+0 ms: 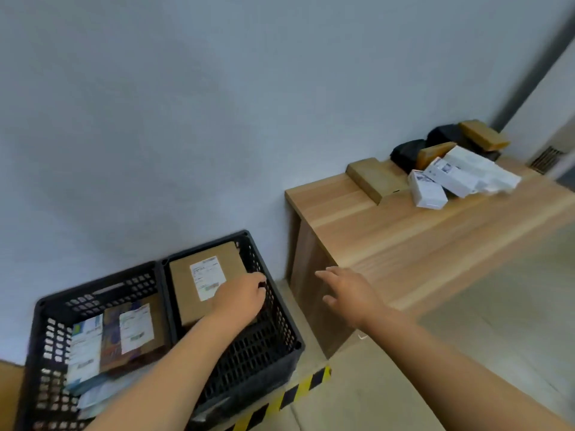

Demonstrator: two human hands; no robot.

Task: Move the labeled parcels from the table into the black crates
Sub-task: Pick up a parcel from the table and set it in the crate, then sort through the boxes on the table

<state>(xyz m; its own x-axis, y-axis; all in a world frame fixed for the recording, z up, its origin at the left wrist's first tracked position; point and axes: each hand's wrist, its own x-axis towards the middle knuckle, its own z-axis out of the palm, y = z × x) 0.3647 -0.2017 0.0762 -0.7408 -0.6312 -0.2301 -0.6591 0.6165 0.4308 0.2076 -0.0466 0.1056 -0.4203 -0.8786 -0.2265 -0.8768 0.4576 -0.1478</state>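
On the floor at the far left sits my left black crate (pixel 40 321), holding a brown parcel with a white label (pixel 137 329) and a white labeled packet (pixel 85 346) beside it. Touching it on the right is the second black crate (pixel 280 321), where a brown cardboard box with a shipping label (pixel 193 287) lies tilted. My left hand (pixel 241 297) rests on that box's right edge with fingers curled over it, gripping it inside the crate. A yellow-and-black striped tape (pixel 298 390) runs on the floor below. My right hand (pixel 348 290) hangs free in front of the wooden table (pixel 420 244), fingers spread and holding nothing. Far right, on the table's back corner, the remaining parcels are piled: a flat brown box (pixel 371 178), 2 white labeled boxes (pixel 427 189), black bags (pixel 407 150) and more brown boxes (pixel 482 135).
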